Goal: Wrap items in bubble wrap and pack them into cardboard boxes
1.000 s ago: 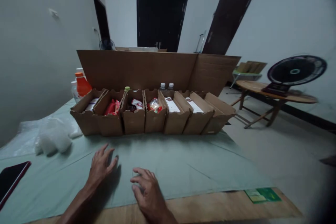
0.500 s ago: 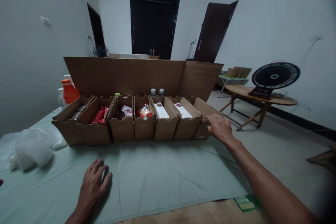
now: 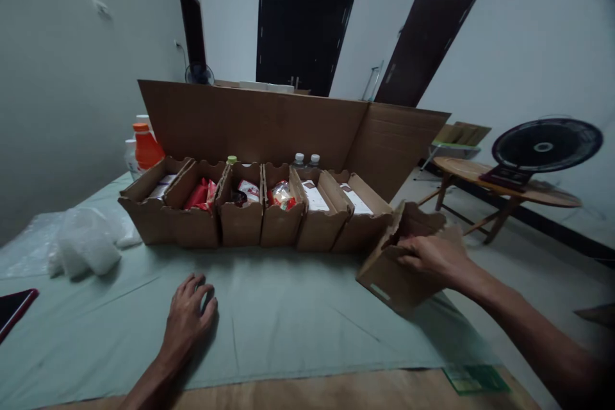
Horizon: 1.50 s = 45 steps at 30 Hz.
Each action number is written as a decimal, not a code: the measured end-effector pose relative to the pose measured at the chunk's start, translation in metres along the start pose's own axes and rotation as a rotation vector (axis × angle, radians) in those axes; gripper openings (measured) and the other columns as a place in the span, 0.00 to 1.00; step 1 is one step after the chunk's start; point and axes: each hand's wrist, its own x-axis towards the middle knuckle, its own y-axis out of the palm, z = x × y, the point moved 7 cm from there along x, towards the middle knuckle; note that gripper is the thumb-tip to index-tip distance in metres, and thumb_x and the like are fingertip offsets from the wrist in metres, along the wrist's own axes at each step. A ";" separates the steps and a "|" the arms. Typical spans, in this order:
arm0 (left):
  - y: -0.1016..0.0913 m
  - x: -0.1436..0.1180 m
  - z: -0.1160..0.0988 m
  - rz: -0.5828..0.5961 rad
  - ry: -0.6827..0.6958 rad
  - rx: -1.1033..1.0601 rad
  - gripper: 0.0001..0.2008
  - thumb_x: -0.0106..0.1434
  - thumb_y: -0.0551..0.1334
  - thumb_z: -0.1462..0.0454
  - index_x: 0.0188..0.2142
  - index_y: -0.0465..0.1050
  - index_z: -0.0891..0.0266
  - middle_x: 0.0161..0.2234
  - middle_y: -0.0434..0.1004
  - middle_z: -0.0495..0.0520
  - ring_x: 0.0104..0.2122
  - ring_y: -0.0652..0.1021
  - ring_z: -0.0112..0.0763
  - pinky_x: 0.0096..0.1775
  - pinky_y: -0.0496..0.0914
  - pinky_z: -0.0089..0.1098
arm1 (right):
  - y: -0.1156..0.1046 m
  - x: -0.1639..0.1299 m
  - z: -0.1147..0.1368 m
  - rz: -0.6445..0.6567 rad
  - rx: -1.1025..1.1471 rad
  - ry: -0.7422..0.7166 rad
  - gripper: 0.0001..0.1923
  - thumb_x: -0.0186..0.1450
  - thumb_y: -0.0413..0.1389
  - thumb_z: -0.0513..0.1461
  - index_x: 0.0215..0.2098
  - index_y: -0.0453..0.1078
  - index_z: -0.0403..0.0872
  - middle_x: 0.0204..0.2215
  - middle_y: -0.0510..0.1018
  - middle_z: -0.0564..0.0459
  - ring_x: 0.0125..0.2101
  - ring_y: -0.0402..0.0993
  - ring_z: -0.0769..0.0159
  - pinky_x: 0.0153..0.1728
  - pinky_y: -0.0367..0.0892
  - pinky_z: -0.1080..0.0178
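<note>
- Right hand [image 3: 435, 256]: I see its fingers [image 3: 408, 261] curled over the top edge of an empty cardboard bin [image 3: 394, 272], gripping it; the bin tilts toward me, its lower corner at or just above the cloth, I cannot tell which.
- Cardboard bin, position: near the right edge of the pale green cloth [image 3: 298, 314], just beside the right end of the row and apart from it.
- Left hand [image 3: 188, 317]: fingers spread and lying flat on the cloth, palm down, holding nothing.
- Row of bins [image 3: 240, 221]: six matching cardboard bins side by side behind the hands, holding red packets [image 3: 202, 194], wrapped snacks [image 3: 281, 194] and white cards [image 3: 314, 195].
- Cardboard sheet [image 3: 259, 122]: stands upright behind the row, folded at its right end.
- Bottles: an orange one [image 3: 145, 147] at the left end of the row; two small clear caps [image 3: 306, 159] between the row and the sheet.
- Plastic bags [image 3: 84, 246]: a crumpled clear heap on the cloth, left of the row.
- Dark phone [image 3: 12, 311]: at the far left edge.
- Fan [image 3: 545, 144]: on a low wooden table [image 3: 480, 173], well apart to the right.
</note>
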 end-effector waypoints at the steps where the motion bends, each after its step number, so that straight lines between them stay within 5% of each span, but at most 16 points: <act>1: 0.000 0.000 0.000 -0.002 -0.006 -0.009 0.14 0.64 0.56 0.58 0.40 0.80 0.60 0.50 0.78 0.62 0.58 0.71 0.53 0.57 0.69 0.53 | 0.009 0.002 0.015 0.079 0.007 -0.019 0.14 0.48 0.67 0.38 0.11 0.66 0.51 0.12 0.71 0.54 0.13 0.62 0.70 0.20 0.54 0.64; 6: -0.004 0.001 -0.001 -0.034 -0.035 -0.039 0.14 0.64 0.56 0.59 0.39 0.80 0.60 0.49 0.79 0.62 0.57 0.71 0.54 0.57 0.69 0.54 | 0.048 0.016 0.104 0.358 0.080 -0.110 0.11 0.56 0.59 0.37 0.16 0.69 0.47 0.17 0.74 0.56 0.20 0.70 0.70 0.27 0.61 0.66; 8: -0.006 0.002 0.000 -0.048 -0.041 -0.048 0.14 0.64 0.56 0.59 0.39 0.80 0.60 0.49 0.79 0.62 0.57 0.71 0.55 0.56 0.69 0.54 | 0.050 0.019 0.134 0.383 0.150 -0.121 0.07 0.59 0.55 0.37 0.28 0.75 0.47 0.24 0.80 0.56 0.25 0.74 0.69 0.29 0.65 0.66; 11: -0.010 0.002 0.003 -0.065 -0.052 -0.073 0.14 0.64 0.56 0.59 0.39 0.80 0.60 0.49 0.78 0.62 0.58 0.71 0.54 0.57 0.69 0.54 | 0.026 0.017 0.155 0.264 0.324 -0.105 0.15 0.66 0.50 0.42 0.43 0.76 0.47 0.34 0.83 0.54 0.34 0.78 0.66 0.38 0.70 0.63; 14: -0.012 -0.002 0.001 -0.072 -0.050 -0.112 0.14 0.63 0.57 0.59 0.40 0.80 0.59 0.50 0.78 0.62 0.58 0.71 0.55 0.57 0.68 0.57 | -0.024 -0.002 0.128 -0.065 0.401 -0.021 0.16 0.64 0.53 0.47 0.40 0.77 0.47 0.38 0.83 0.50 0.40 0.78 0.61 0.47 0.69 0.55; 18: -0.005 -0.007 -0.038 0.008 0.009 -0.276 0.16 0.62 0.58 0.60 0.46 0.79 0.59 0.55 0.75 0.63 0.58 0.72 0.54 0.56 0.69 0.59 | -0.059 -0.059 0.028 -0.460 0.444 0.302 0.16 0.59 0.58 0.48 0.42 0.77 0.50 0.48 0.81 0.44 0.51 0.74 0.53 0.57 0.63 0.48; 20: 0.005 -0.002 -0.077 0.105 0.035 -0.427 0.19 0.61 0.60 0.62 0.52 0.76 0.57 0.59 0.72 0.62 0.59 0.72 0.51 0.58 0.69 0.56 | -0.038 -0.091 -0.028 -0.494 0.681 0.561 0.15 0.56 0.62 0.51 0.39 0.76 0.55 0.51 0.79 0.44 0.56 0.71 0.50 0.58 0.63 0.48; 23: 0.027 0.015 -0.149 0.271 0.070 -0.653 0.31 0.59 0.61 0.65 0.62 0.66 0.57 0.64 0.67 0.62 0.62 0.69 0.49 0.62 0.66 0.53 | 0.013 -0.122 -0.071 -0.370 0.818 0.712 0.20 0.53 0.60 0.58 0.33 0.74 0.53 0.42 0.81 0.40 0.47 0.77 0.43 0.42 0.72 0.44; 26: 0.050 0.034 -0.211 0.384 0.093 -0.808 0.41 0.55 0.63 0.66 0.68 0.57 0.60 0.68 0.60 0.64 0.67 0.63 0.51 0.65 0.60 0.54 | 0.063 -0.137 -0.077 -0.290 0.954 0.744 0.29 0.50 0.58 0.64 0.34 0.74 0.52 0.37 0.82 0.45 0.40 0.79 0.47 0.35 0.74 0.48; 29: 0.066 0.039 -0.240 0.401 0.079 -0.890 0.47 0.52 0.65 0.65 0.71 0.49 0.63 0.70 0.55 0.65 0.68 0.59 0.53 0.67 0.57 0.53 | 0.094 -0.142 -0.066 -0.314 1.113 0.744 0.31 0.52 0.59 0.65 0.40 0.75 0.52 0.44 0.82 0.49 0.45 0.77 0.52 0.40 0.74 0.52; 32: 0.067 0.031 -0.230 0.289 0.017 -0.876 0.46 0.54 0.64 0.65 0.71 0.49 0.62 0.69 0.56 0.65 0.68 0.60 0.52 0.66 0.58 0.52 | 0.109 -0.139 -0.046 -0.294 1.174 0.689 0.31 0.57 0.57 0.64 0.45 0.76 0.52 0.49 0.81 0.49 0.48 0.76 0.53 0.43 0.74 0.52; 39: 0.043 0.015 -0.160 0.007 -0.069 -0.737 0.34 0.63 0.59 0.66 0.67 0.55 0.56 0.62 0.66 0.61 0.61 0.68 0.46 0.62 0.64 0.51 | 0.142 -0.131 0.016 -0.139 1.141 0.471 0.28 0.63 0.55 0.59 0.51 0.74 0.50 0.53 0.79 0.48 0.53 0.73 0.54 0.51 0.69 0.55; 45: 0.038 0.006 -0.152 -0.081 0.031 -0.721 0.29 0.69 0.55 0.67 0.68 0.54 0.49 0.65 0.64 0.59 0.64 0.67 0.43 0.62 0.67 0.45 | 0.159 -0.153 0.010 -0.143 0.951 0.477 0.25 0.60 0.61 0.55 0.48 0.75 0.49 0.48 0.81 0.46 0.50 0.74 0.51 0.48 0.69 0.56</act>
